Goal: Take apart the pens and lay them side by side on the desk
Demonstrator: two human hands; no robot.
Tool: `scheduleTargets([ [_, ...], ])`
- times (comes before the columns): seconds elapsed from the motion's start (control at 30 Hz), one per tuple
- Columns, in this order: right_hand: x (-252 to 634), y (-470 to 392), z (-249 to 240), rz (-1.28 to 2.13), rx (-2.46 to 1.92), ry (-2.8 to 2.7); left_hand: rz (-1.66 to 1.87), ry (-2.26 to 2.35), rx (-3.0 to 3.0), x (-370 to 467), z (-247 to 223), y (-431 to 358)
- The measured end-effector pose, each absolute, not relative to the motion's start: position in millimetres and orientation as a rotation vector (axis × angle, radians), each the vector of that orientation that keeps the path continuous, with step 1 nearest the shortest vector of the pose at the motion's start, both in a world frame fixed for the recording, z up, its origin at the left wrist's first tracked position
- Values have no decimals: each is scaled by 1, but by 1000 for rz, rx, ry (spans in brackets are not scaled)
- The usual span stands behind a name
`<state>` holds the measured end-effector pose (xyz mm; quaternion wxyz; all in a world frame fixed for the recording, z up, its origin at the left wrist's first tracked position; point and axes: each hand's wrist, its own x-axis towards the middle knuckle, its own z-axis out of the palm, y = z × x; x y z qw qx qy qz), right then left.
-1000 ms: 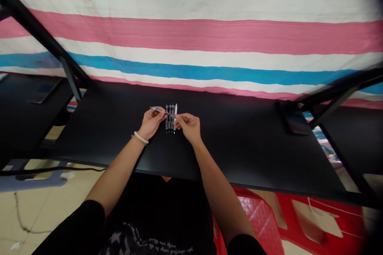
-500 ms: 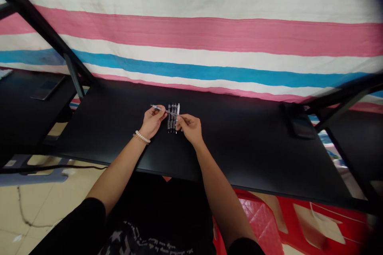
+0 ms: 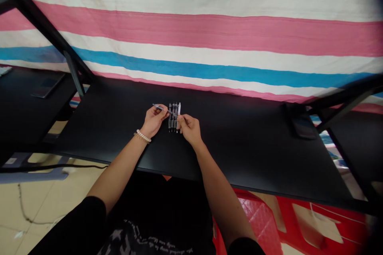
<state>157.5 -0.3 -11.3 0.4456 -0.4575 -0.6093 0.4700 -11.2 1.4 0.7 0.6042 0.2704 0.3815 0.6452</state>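
Between my two hands a slim pen (image 3: 158,106) is held slantwise above the black table (image 3: 239,143). My left hand (image 3: 154,120), with a beaded bracelet at the wrist, pinches its barrel. Thumb and fingers of my right hand (image 3: 189,128) are closed on the pen's other end. Below the held pen, several dark pens (image 3: 172,123) lie side by side, upright in view, with a white pen (image 3: 179,107) at the right of the row, partly hidden by my right fingers.
A dark phone (image 3: 302,125) lies at the table's right end, by a black metal frame. Another phone (image 3: 48,85) rests on the left table. A striped sheet (image 3: 209,34) hangs behind. Red stools (image 3: 259,219) stand below the front edge.
Both hands still hold the pen, which has shifted very slightly along with my left hand. The view has moved a little; the pens on the table look the same.
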Motion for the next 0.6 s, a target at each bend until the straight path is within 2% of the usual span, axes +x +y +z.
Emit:
scheduleTargets([
  [0.6,158,-1,-8,1129,-1135,-1576,1480,929,634,-11,-2,1],
])
